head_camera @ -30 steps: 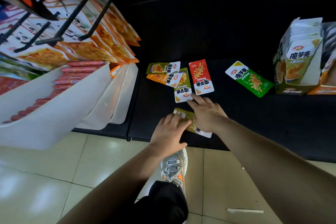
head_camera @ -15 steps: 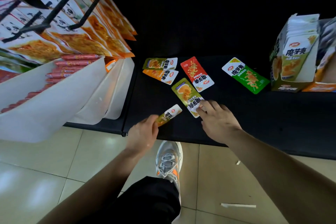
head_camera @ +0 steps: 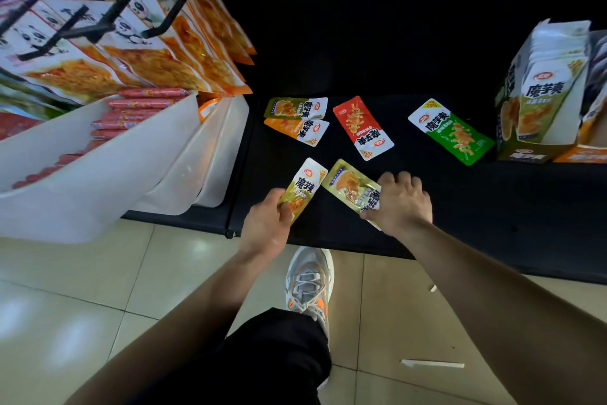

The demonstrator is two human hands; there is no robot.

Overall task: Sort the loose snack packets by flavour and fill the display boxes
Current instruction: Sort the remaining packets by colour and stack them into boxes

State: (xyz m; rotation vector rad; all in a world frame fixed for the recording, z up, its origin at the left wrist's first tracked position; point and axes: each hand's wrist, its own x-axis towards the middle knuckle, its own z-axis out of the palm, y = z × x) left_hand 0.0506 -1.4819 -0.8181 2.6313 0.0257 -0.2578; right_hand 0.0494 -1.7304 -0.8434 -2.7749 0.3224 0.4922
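Shoe: a grey-and-orange shoe [head_camera: 310,283] stood on pale floor tiles at lower centre, just in front of the black shelf [head_camera: 492,224].
Drop risk: the first olive packet [head_camera: 303,189] was held only by its lower end, close to the shelf's front edge. A slack pinch there could probably let it fall to the tiles.
Snag risk: the second olive packet [head_camera: 348,186] lay flat and looked slick. Fingers dragging it instead of lifting could likely crease it or push it into the first, which it almost touched.
Left hand [head_camera: 266,227]: at centre frame, thumb and fingers clamped on the first olive packet's lower end. The white top pointed up and away from the hand.
Right hand [head_camera: 402,204]: just right of centre, fingers curled over the second olive packet's near end, with the thumb at its lower edge. The far end stuck out to the upper left, and I could not tell whether it had left the shelf.
Loose packets: farther back, a third olive packet [head_camera: 295,108] touched an orange packet [head_camera: 295,130]. A red packet [head_camera: 363,127] and a green packet [head_camera: 451,130] lay apart to their right.
Mix-up risk: the olive and green wrappers looked alike in the dim light, so one could land in the wrong box.
Display box [head_camera: 538,102]: at far right, holding upright packets, well apart from both hands.
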